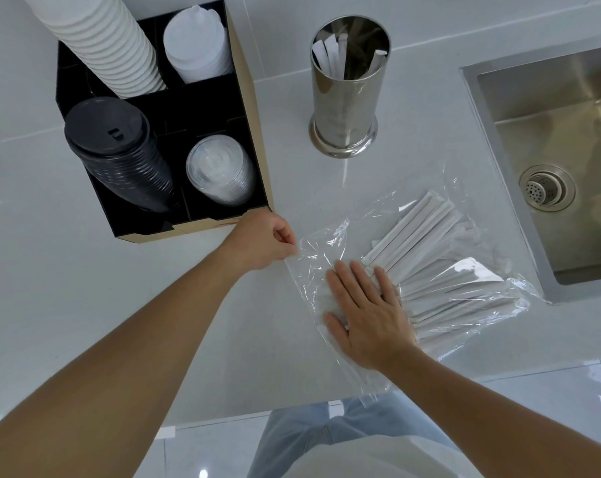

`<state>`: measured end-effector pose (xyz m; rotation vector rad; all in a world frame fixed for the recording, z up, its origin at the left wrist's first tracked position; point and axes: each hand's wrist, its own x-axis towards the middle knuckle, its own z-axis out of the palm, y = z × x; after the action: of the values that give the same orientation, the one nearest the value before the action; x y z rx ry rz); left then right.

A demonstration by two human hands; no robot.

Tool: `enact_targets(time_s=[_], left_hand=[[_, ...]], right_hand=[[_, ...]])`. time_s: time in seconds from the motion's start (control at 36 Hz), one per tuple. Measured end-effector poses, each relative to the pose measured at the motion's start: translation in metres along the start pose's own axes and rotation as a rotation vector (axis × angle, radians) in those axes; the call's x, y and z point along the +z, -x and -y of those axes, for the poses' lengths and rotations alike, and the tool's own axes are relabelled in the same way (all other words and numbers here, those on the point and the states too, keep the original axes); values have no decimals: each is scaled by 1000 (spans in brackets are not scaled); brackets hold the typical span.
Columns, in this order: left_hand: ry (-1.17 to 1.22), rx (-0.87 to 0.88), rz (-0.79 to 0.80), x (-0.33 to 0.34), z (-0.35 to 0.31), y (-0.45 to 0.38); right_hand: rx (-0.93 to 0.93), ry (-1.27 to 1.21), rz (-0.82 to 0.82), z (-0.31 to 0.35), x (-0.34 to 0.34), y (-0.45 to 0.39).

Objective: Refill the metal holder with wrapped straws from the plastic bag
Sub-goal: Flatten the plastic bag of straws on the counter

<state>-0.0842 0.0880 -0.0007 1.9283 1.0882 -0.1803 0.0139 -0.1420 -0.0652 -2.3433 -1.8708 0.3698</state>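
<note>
A clear plastic bag [330,246] lies flat on the white counter, filled with many white wrapped straws [430,257] fanned out toward the sink. My left hand [264,243] pinches the bag's open left edge. My right hand [368,312] lies flat with fingers spread inside the bag's mouth, its fingertips touching the near ends of the straws. Beyond the bag stands the shiny metal holder [347,108], upright, with only a few wrapped straws leaning inside it.
A black organiser box [243,98] at the left holds stacks of white cups, white lids, black lids and clear lids. A steel sink [568,150] is sunk in the counter at the right. The counter's front edge runs just below the bag.
</note>
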Motion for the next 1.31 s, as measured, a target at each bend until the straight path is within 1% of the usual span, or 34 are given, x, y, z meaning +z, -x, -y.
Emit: enact_targets(time_s=[0.11, 0.33, 0.53, 0.67, 0.81, 0.94, 1.06, 1.14, 1.19, 1.31], left_hand=[[7, 8, -6, -3, 5, 1], [2, -17, 50, -1, 15, 0], [-73, 6, 78, 8, 7, -4], [-101, 45, 58, 11, 5, -3], [-3, 68, 75, 5, 15, 6], [105, 60, 41, 11, 23, 13], [180, 86, 56, 13, 29, 14], [253, 71, 61, 14, 34, 17], [250, 65, 52, 14, 33, 18], [144, 64, 45, 10, 27, 20]], right_hand=[[3, -7, -2, 0, 0, 0], [6, -5, -6, 1, 1, 0], [12, -4, 13, 2, -2, 0], [16, 4, 28, 2, -4, -1], [19, -2, 47, 3, -5, -1], [20, -9, 33, 4, -7, -1], [13, -8, -6, 3, -6, 0], [-3, -14, -49, 3, -5, 0], [-4, -9, -45, 3, -4, 0], [2, 6, -11, 2, -3, 1]])
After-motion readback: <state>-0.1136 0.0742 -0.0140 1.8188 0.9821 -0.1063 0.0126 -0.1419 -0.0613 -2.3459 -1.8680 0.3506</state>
